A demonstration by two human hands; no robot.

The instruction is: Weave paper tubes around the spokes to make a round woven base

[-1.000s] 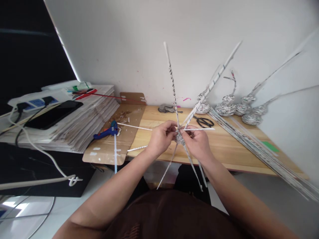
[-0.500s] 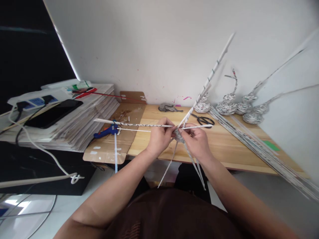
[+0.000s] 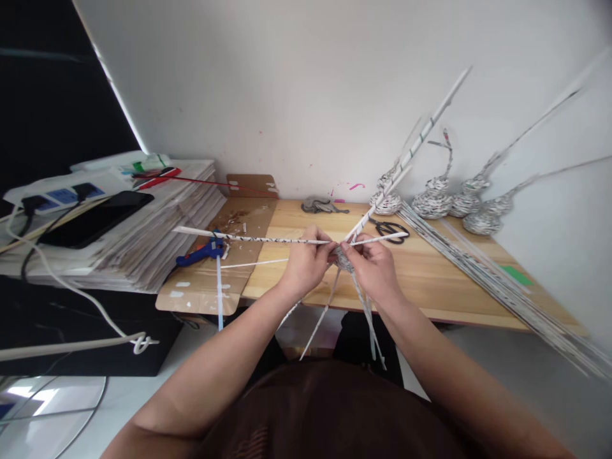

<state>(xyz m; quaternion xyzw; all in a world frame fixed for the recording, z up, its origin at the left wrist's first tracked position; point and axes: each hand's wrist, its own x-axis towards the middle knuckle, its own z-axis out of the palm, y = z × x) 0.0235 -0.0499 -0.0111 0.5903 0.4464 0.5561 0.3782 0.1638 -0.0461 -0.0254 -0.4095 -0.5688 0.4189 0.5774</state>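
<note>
Between my two hands, over the front part of the wooden table, is a small woven piece of rolled paper (image 3: 343,258). My left hand (image 3: 308,258) pinches it from the left, fingers closed at the base of a long paper tube (image 3: 258,239) that points left. From the right, my right hand (image 3: 375,261) grips the same piece with thumb and fingers. A thick paper tube (image 3: 411,153) with dark stripes slants up and right from it. Several thinner paper strips (image 3: 322,315) hang below. My fingers partly hide the weave.
Scissors (image 3: 392,232) lie behind my right hand. Gourd-shaped woven paper pieces (image 3: 433,204) stand along the wall, beside a bundle of paper tubes (image 3: 482,280). At left, a blue glue gun (image 3: 201,250) rests on cardboard (image 3: 239,280), near a paper stack (image 3: 191,204) with a phone (image 3: 100,217).
The thick striped tube has tilted further right. The hanging strips have shifted, and one now shows beneath my left forearm. Both hands keep their hold on the woven piece.
</note>
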